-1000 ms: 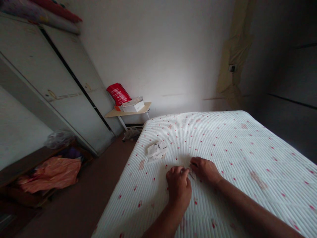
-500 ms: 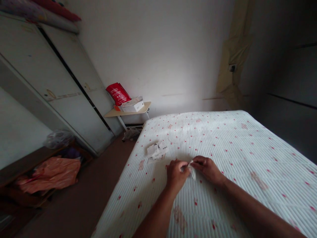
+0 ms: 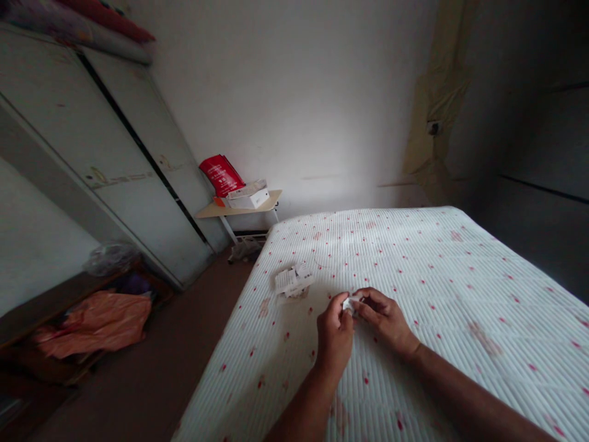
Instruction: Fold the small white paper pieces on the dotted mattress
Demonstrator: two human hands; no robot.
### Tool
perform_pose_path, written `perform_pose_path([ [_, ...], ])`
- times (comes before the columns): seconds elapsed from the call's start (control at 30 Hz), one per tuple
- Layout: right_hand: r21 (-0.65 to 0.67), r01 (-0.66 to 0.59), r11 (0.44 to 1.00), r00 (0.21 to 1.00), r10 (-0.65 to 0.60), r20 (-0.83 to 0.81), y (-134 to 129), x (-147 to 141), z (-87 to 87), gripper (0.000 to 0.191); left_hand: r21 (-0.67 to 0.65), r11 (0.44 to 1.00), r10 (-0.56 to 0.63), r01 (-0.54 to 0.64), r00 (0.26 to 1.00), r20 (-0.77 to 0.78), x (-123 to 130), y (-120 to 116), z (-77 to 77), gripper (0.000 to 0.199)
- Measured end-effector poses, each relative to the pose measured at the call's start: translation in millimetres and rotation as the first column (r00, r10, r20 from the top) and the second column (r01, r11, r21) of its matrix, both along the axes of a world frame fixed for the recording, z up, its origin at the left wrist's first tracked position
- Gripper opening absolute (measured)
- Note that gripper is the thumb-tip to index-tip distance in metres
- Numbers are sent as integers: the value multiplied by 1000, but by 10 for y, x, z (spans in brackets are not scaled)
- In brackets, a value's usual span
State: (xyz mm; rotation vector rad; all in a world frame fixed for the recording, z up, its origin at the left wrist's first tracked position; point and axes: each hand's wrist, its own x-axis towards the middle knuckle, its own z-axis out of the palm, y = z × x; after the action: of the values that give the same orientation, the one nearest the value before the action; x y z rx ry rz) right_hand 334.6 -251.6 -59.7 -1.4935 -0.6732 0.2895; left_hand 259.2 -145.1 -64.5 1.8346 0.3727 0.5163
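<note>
A small piece of white paper (image 3: 349, 304) is pinched between my two hands, just above the bed. My left hand (image 3: 335, 322) is closed on its left side, thumb and fingers pressed together. From the right, my right hand (image 3: 383, 316) grips the same piece with thumb and fingertips; most of the paper is hidden behind the fingers. Farther off to the left, a small stack of printed paper pieces (image 3: 293, 281) lies on the bedspread (image 3: 414, 380), which is white and ribbed with red dots. Neither hand touches that stack.
Past the bed's far left corner stands a small table (image 3: 214, 210) with a red bag (image 3: 221, 175) and a white box (image 3: 251, 197). A wardrobe (image 3: 133, 159) lines the left. Orange cloth or plastic (image 3: 99, 322) lies on a low wooden piece of furniture.
My hands have drawn closer together and turned around the paper. The piece that hung down between them is now bunched smaller in the fingers. The stack stays put.
</note>
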Motion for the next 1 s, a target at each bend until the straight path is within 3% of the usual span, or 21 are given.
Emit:
perform_pose_path([
  [0.1,-10,125,992,981,-122,151,-38,2,40,26,85,996,26,-27,1000,13,-7,44,6,36],
  [0.17,16,201,979,939,-198,281,-64,2,76,18,131,991,32,-34,999,21,-16,60,14,37],
  [0.27,29,205,978,899,-200,389,-80,-7,94,12,183,982,35,-41,999,37,-26,57,26,38],
  [0.53,37,215,976,966,-218,138,18,-41,-17,19,287,956,33,-54,996,77,-29,27,25,40],
  [0.8,52,290,956,957,-291,7,53,-95,67,21,366,930,1,-29,997,76,-47,25,-25,38],
  [1.0,57,311,949,950,-312,3,34,-75,53,20,286,958,-31,17,998,45,-51,23,-11,35],
])
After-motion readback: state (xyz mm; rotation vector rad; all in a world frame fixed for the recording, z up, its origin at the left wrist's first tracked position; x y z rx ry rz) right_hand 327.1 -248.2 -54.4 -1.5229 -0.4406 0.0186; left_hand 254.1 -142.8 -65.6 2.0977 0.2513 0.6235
